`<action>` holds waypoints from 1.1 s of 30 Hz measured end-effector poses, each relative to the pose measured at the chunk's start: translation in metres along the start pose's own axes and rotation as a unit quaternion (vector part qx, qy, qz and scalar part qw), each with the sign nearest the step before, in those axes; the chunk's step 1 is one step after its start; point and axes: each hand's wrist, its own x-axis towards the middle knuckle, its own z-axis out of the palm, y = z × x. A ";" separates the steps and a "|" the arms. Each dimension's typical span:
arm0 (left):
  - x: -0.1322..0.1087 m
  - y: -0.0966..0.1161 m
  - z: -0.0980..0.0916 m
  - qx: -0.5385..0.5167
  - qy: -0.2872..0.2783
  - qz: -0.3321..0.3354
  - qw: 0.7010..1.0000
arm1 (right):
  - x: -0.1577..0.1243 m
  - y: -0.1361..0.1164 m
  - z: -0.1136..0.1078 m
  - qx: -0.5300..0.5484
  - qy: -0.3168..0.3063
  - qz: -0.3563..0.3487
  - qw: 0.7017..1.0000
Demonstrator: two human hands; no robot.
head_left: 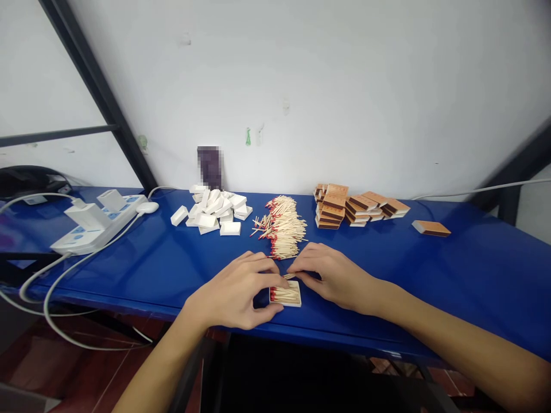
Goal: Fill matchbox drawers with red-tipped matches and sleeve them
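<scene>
Bare forearms (443, 330) are stretched over a blue table (150, 275). At its near edge, a white tray (293, 304) of red-tipped matches (286, 296) is held by the half-curled left hand (241, 289). Matchsticks (290, 276) are pinched in the right hand (338, 281), fingertips closed, at the tray's far side. Beyond, a match heap (286, 226) is flanked by piled trays (207, 221) and brown boxes (336, 195).

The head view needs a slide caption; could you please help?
Left hand holding a white tray of matchsticks, right hand pinching more matchsticks.

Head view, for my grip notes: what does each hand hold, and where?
Left hand: the white tray, by its left end. Right hand: a few matchsticks, apparently pinched toward their right ends.
</scene>
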 end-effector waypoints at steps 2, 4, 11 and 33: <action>0.000 -0.001 0.001 0.003 0.002 -0.004 1.000 | -0.001 -0.001 -0.002 0.006 -0.018 0.019 1.000; 0.000 -0.001 0.001 0.006 0.004 -0.006 1.000 | -0.002 -0.001 -0.004 0.008 -0.038 0.038 0.999; 0.000 0.001 0.000 0.005 0.010 -0.012 1.000 | -0.005 -0.003 -0.009 -0.014 -0.072 0.062 0.995; 0.000 0.002 0.000 0.027 0.009 -0.070 0.997 | -0.002 -0.011 -0.013 -0.057 0.031 -0.001 0.998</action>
